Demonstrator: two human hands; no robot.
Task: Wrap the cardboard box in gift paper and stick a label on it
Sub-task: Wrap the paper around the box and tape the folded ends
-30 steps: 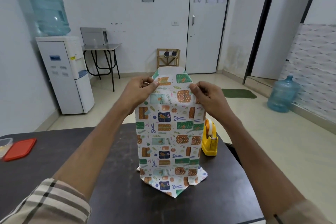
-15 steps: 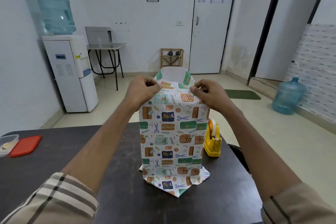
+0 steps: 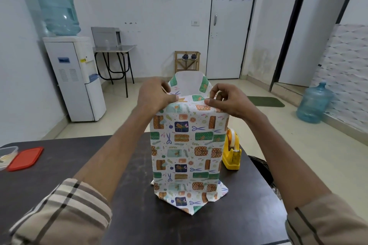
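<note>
A tall box stands upright on the dark table [image 3: 79, 165], covered in patterned gift paper [image 3: 187, 151] with scissors and parcels printed on it. The cardboard itself is hidden. At the top the paper's far flap [image 3: 188, 85] stands up, white side facing me. My left hand [image 3: 155, 95] pinches the near top edge at the left corner. My right hand [image 3: 229, 99] pinches the same edge at the right corner, thumb on the front. The paper's lower end splays out on the table in a loose point [image 3: 189, 203].
A yellow tape dispenser [image 3: 232, 151] stands just right of the box. A red lid [image 3: 25, 158] and a clear container [image 3: 7, 155] lie at the table's left edge. The table's right edge is close behind the dispenser. A water cooler [image 3: 75, 77] stands by the wall.
The near top flap has been pushed down and inward over the box top, so the far flap's white inside now shows more. Both hands stayed at the top corners.
</note>
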